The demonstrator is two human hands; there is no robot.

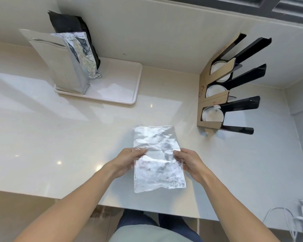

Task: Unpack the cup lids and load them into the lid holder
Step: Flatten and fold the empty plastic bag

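A clear, crinkled plastic bag is held flat just above the counter near its front edge. My left hand pinches the bag's left side and my right hand pinches its right side. I cannot tell whether any lids are inside the bag. At the right stands the lid holder, brown card front with black dividers, three slots. White lids lie in each slot.
A white tray at the back left carries a tall silver foil pouch and a black pouch. Pale counter spreads between them. White cables hang at the lower right beyond the counter edge.
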